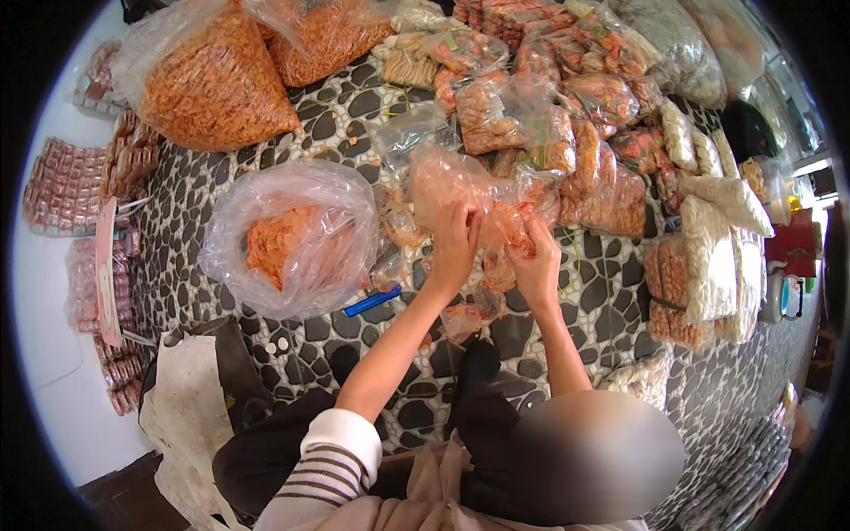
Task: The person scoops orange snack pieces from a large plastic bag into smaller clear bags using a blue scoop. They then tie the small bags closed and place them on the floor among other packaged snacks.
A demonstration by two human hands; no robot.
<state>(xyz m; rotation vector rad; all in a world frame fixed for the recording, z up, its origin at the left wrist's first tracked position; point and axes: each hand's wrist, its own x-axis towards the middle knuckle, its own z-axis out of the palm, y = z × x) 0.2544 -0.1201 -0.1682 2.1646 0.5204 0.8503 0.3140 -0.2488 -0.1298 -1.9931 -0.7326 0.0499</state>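
My left hand has its fingers curled and pinched at the edge of a clear plastic bag. Close beside it on the right, my right hand grips crumpled plastic stained orange; whether this is part of the same bag is hard to tell. Below and between the hands lie small crumpled clear bags with orange residue. To the left stands a large open plastic bag holding orange shredded or flaked food. A slim blue plastic object rests on the floor near my left forearm.
Large bags of orange snack food stand at the far left. Packed snack bags pile up ahead and right. White-filled packs are stacked at right. A small pink table is at left, on the pebble-patterned floor.
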